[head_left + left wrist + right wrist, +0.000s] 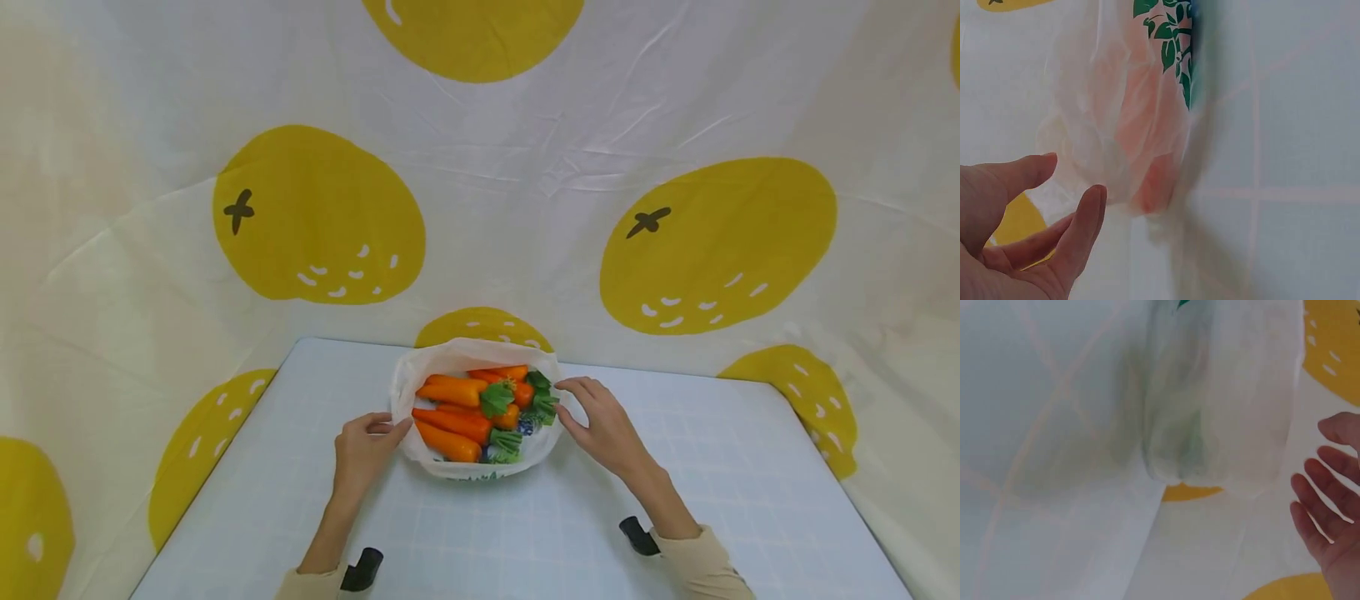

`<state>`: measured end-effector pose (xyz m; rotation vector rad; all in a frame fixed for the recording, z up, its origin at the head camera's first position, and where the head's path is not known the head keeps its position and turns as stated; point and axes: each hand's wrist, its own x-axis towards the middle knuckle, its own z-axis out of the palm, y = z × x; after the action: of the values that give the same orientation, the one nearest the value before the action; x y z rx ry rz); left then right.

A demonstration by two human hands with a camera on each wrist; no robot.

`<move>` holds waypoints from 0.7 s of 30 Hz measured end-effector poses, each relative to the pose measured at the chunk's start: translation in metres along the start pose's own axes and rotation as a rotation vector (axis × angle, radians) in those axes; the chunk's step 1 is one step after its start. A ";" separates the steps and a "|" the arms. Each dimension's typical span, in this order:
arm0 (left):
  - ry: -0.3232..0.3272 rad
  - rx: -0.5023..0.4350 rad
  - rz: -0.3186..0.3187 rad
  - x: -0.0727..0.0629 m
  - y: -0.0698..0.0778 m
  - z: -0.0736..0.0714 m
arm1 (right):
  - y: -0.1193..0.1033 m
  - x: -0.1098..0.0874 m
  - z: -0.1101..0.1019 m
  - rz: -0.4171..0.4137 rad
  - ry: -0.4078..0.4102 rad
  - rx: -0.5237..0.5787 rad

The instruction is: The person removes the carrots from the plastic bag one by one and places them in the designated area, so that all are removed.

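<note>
A white plastic bag [403, 379] with green leaf print stands on the table, its mouth spread wide. Several orange carrots [453, 423] with green tops [507, 442] lie inside it. At the bag's left rim is my left hand [363, 457]; in the left wrist view its thumb and fingers [1092, 209] are apart beside the thin plastic [1094, 125]. On the other side, my right hand [604, 427] hovers close to the right rim. Its fingers [1329, 487] are spread and loosely bent, with a gap to the bag [1247, 406] in the right wrist view.
The table [525, 533] has a pale blue checked cover. Close behind its back edge hangs a white cloth [510, 225] printed with large yellow fruits, which also runs down both sides. A black strap piece [363, 570] is at the left wrist, another [639, 536] at the right.
</note>
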<state>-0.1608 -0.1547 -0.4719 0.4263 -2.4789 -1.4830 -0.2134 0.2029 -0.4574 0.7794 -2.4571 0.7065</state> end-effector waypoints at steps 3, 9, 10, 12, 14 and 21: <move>-0.014 -0.012 -0.024 0.001 0.001 0.004 | -0.006 0.006 0.007 -0.017 -0.012 0.033; -0.010 -0.025 -0.021 0.003 -0.001 0.005 | -0.019 0.017 0.020 -0.064 -0.041 0.087; -0.006 -0.024 -0.016 0.003 -0.002 0.005 | -0.021 0.020 0.023 -0.076 -0.043 0.093; 0.001 -0.023 -0.003 0.004 -0.004 0.004 | -0.025 0.024 0.027 -0.101 -0.040 0.108; 0.005 -0.019 0.009 0.005 -0.006 0.002 | -0.028 0.028 0.031 -0.126 -0.036 0.118; 0.020 0.013 0.003 0.011 -0.015 0.001 | -0.035 0.040 0.044 -0.172 -0.052 0.141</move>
<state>-0.1695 -0.1642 -0.4855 0.4377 -2.4741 -1.4557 -0.2323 0.1365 -0.4564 1.0607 -2.3692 0.8090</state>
